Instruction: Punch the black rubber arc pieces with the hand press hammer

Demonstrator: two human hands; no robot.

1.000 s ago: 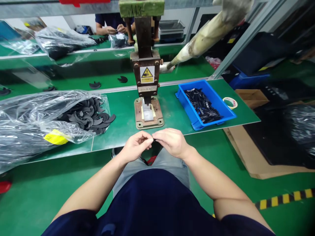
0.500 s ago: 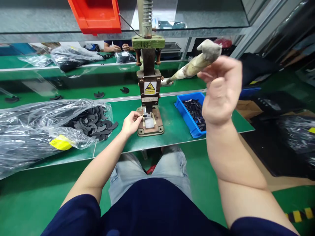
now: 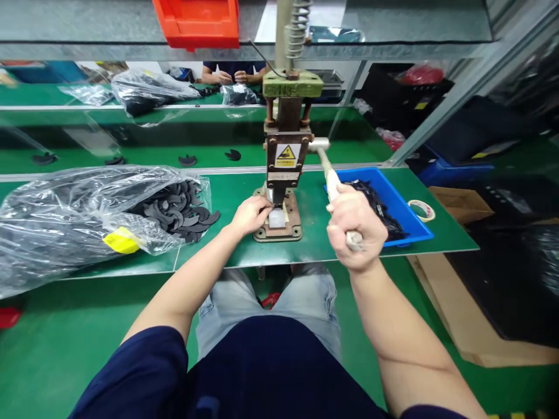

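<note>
A hand press (image 3: 276,135) with a yellow warning label stands on the green bench in front of me. My right hand (image 3: 356,224) is wrapped round its wrapped lever (image 3: 331,176), which is pulled down toward me on the right. At the press's base plate (image 3: 278,233), my left hand (image 3: 252,215) is closed in a pinch beside the pale block (image 3: 276,218) under the ram (image 3: 279,196). A small black part in the left fingertips is mostly hidden. The ram's lower end is down close to these fingertips.
A clear plastic bag (image 3: 52,215) spills curved black pieces (image 3: 177,209) at left. On the right sit a blue bin (image 3: 417,233) of black parts and a tape roll (image 3: 423,209). Behind are an orange bin (image 3: 196,26) and a co-worker's hands (image 3: 231,77).
My right hand has swung the lever down and toward me, and its fingers are now closed round it. The ram is lower. My left hand stays at the press base; the view has shifted.
</note>
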